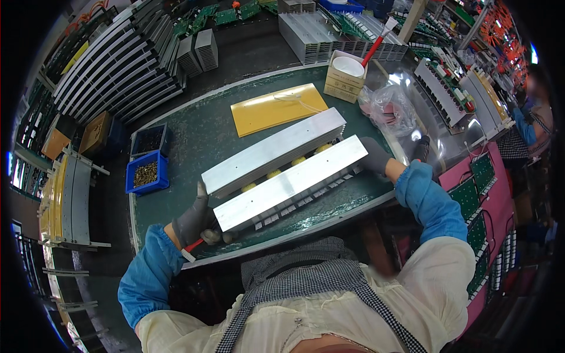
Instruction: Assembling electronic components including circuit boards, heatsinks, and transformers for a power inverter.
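Note:
On the green work mat point(176, 209) lies an assembly with two long aluminium heat sinks, the far heat sink point(273, 150) and the near heat sink point(291, 182). Yellow round coils point(274, 174) show in the gap between them. Metal tabs line the near lower edge. My gloved left hand point(197, 222) grips the assembly's left end, thumb up along it. At the opposite end, my gloved right hand point(375, 156) is closed round the near heat sink's corner, its fingertips partly hidden. A red-handled tool point(193, 247) lies beside my left hand; its far part is covered.
A yellow sheet point(276, 109) lies behind the assembly. A blue bin point(147, 182) holds small brass-coloured parts. At the back right, a carton point(341, 88) holds a white tub and a red-handled brush point(379, 41). A dark-handled tool point(421, 148) lies near my right forearm.

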Demonstrator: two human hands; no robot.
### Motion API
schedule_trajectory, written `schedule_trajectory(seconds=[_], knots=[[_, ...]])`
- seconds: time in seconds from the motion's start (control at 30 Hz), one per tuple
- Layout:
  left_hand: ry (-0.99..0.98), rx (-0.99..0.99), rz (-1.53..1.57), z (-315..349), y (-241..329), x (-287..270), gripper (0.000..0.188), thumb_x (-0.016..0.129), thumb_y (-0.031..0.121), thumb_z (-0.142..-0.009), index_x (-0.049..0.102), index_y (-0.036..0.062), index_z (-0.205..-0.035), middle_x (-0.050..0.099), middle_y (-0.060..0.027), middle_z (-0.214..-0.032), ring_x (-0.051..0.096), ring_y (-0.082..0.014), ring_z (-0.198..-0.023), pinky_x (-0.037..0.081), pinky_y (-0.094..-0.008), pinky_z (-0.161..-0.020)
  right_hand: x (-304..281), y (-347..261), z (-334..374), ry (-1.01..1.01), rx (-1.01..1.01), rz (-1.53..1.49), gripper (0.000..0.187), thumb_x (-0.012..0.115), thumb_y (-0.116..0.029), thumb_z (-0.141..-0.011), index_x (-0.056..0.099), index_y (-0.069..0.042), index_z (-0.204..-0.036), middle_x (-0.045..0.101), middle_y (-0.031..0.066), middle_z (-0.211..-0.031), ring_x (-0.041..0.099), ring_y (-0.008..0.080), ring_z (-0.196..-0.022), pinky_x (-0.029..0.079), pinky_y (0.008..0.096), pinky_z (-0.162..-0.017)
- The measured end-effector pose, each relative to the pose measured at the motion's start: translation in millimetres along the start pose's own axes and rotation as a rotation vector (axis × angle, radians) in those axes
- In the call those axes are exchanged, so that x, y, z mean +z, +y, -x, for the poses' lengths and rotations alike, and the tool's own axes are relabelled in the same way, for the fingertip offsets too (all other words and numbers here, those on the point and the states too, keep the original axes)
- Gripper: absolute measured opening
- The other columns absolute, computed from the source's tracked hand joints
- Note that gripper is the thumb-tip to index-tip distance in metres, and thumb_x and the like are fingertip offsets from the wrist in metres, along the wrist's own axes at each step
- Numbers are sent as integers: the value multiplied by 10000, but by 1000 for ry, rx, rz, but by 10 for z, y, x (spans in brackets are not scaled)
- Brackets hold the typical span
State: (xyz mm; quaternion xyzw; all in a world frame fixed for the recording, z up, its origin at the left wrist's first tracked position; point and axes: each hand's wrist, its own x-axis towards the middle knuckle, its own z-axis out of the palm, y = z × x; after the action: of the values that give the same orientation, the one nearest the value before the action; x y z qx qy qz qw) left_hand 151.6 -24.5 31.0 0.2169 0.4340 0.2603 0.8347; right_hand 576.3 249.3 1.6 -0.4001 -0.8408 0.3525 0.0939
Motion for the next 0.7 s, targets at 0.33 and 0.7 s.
schedule_trajectory(seconds=[0.33, 0.7], knots=[[898, 734, -1476, 596, 395, 550, 1274, 664, 824, -637, 300, -62, -1476, 458, -281, -1420, 448, -396, -1346, 391, -469, -1082, -1328, -523, 39, 490, -36, 505, 309, 641, -348, -896, 716, -61, -979, 696, 150, -846, 665, 315, -776, 514, 404, -736], [696, 710, -952, -105, -349, 579, 1503, 963, 452, -489, -6, -27, -1533, 382, -236, -1454, 436, -334, -1331, 384, -442, -1100, -1539, 16, -1299, 640, -22, 137, 682, 667, -558, -839, 543, -189, -1399, 366, 226, -1484, 490, 381, -1295, 400, 421, -1089]])
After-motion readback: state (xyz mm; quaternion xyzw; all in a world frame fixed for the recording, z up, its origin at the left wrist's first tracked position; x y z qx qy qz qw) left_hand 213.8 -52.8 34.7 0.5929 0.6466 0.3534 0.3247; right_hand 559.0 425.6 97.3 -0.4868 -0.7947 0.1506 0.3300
